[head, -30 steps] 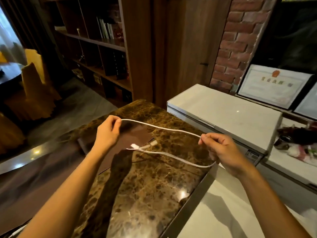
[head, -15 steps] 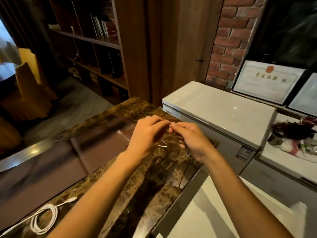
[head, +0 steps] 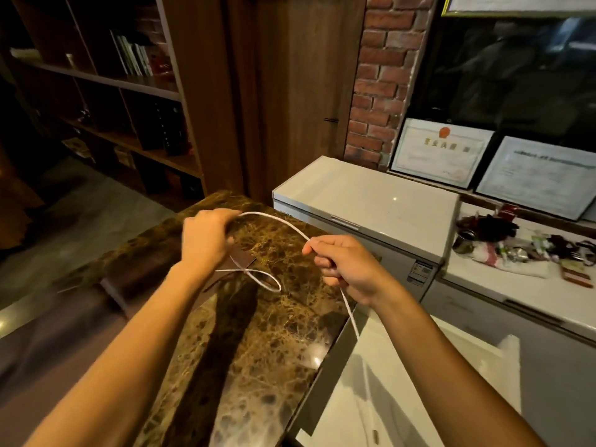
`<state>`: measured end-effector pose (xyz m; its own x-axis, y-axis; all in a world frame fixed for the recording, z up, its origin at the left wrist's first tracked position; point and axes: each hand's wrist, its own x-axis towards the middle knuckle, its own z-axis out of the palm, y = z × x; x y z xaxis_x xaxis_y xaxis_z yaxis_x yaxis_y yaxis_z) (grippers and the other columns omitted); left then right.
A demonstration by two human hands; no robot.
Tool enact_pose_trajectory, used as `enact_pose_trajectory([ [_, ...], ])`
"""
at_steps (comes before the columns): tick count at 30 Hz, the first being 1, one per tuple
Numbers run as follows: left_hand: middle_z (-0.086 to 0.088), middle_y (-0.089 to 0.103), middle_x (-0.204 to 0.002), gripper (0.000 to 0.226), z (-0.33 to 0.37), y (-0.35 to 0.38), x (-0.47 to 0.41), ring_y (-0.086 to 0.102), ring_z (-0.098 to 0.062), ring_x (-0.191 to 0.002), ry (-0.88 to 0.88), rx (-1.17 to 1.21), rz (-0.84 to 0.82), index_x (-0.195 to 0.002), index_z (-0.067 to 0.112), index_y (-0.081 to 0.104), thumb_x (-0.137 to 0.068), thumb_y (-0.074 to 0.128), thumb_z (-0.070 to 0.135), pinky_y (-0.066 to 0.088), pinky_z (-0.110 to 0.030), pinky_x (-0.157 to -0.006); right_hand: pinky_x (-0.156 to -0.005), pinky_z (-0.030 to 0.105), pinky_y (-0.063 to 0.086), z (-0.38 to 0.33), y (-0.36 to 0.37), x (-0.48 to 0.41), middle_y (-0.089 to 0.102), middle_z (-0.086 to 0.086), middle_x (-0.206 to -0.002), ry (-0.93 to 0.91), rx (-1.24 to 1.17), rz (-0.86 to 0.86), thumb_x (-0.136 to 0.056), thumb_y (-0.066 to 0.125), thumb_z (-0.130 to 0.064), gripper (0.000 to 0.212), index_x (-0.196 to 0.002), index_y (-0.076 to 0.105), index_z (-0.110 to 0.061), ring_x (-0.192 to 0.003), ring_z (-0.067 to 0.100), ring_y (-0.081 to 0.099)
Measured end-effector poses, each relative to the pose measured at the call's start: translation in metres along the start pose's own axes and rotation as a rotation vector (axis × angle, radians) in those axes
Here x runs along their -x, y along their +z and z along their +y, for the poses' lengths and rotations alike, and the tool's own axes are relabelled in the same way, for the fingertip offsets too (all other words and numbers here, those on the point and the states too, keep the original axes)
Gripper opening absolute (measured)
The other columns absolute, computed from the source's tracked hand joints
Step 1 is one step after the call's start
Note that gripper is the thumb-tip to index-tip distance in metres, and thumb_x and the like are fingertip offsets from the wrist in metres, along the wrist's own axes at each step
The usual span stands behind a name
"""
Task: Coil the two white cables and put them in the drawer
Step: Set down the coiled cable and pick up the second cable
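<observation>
A thin white cable [head: 277, 221] arches in the air between my two hands above the brown marble counter [head: 267, 343]. My left hand [head: 206, 240] grips one part of it, and a small loop of the same cable hangs just below that hand. My right hand [head: 345, 266] pinches the cable further along, and the loose tail runs down from it past the counter's right edge. The second white cable and the drawer are out of view.
A white chest freezer [head: 364, 201] stands behind the counter. A lighter white surface [head: 396, 398] lies low to the right. Clutter [head: 522, 246] sits on a white top at the far right, framed certificates [head: 442, 153] lean on the wall, and bookshelves [head: 106, 91] fill the left.
Half a second ago my hands met at the middle over the counter. They have drawn apart again, stretching a fresh length of cable, with a loop left under my left hand.
</observation>
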<state>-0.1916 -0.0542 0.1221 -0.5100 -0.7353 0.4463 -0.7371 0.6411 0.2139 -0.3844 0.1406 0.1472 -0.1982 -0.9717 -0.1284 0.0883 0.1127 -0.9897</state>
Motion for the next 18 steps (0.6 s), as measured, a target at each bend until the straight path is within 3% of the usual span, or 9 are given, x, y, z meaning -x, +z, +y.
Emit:
enact_pose_trajectory([
  [2, -0.008, 0.069, -0.133, 0.061, 0.027, -0.005, 0.015, 0.064, -0.029, -0.124, 0.228, 0.207, -0.015, -0.136, 0.017, 0.062, -0.077, 0.073, 0.008, 0.050, -0.047, -0.104, -0.040, 0.017, 0.023, 0.002, 0.008, 0.004, 0.041, -0.004, -0.059, 0.005, -0.044, 0.024, -0.106, 0.047, -0.019, 0.027, -0.095, 0.068, -0.006, -0.045, 0.005, 0.030],
  [6, -0.007, 0.066, -0.135, 0.053, 0.075, -0.017, 0.060, 0.057, -0.024, -0.130, 0.501, 0.399, 0.096, -0.139, 0.012, 0.060, -0.087, 0.057, 0.023, 0.040, -0.037, -0.108, -0.038, 0.017, 0.019, 0.000, 0.037, 0.002, 0.038, -0.005, -0.055, 0.028, -0.149, 0.074, -0.106, 0.043, -0.014, 0.024, -0.086, 0.055, -0.011, -0.041, 0.004, 0.027],
  [11, -0.013, 0.074, -0.108, 0.036, 0.048, -0.006, 0.057, 0.070, -0.030, -0.099, 0.554, 0.397, 0.222, -0.122, 0.004, 0.072, -0.095, 0.055, 0.020, 0.055, -0.045, -0.085, -0.040, 0.019, 0.017, 0.001, 0.059, 0.015, 0.036, -0.003, -0.057, 0.040, -0.120, 0.066, -0.106, 0.045, -0.018, 0.024, -0.094, 0.061, -0.006, -0.043, 0.005, 0.026],
  [14, -0.011, 0.073, -0.107, 0.033, 0.022, 0.000, 0.051, 0.069, -0.028, -0.097, 0.556, 0.321, 0.210, -0.124, 0.008, 0.071, -0.094, 0.057, 0.015, 0.054, -0.044, -0.082, -0.039, 0.017, 0.018, 0.001, 0.066, 0.022, 0.035, -0.004, -0.058, 0.071, -0.203, 0.052, -0.106, 0.044, -0.017, 0.023, -0.098, 0.062, -0.005, -0.043, 0.004, 0.025],
  [18, -0.012, 0.072, -0.108, 0.043, -0.028, -0.006, 0.039, 0.065, -0.034, -0.100, 0.294, 0.251, 0.201, -0.121, 0.010, 0.070, -0.079, 0.062, 0.005, 0.045, -0.043, -0.082, -0.040, 0.018, 0.018, -0.004, 0.073, 0.029, 0.037, -0.004, -0.059, 0.079, -0.243, 0.039, -0.107, 0.042, -0.016, 0.023, -0.104, 0.061, -0.003, -0.045, 0.004, 0.026],
])
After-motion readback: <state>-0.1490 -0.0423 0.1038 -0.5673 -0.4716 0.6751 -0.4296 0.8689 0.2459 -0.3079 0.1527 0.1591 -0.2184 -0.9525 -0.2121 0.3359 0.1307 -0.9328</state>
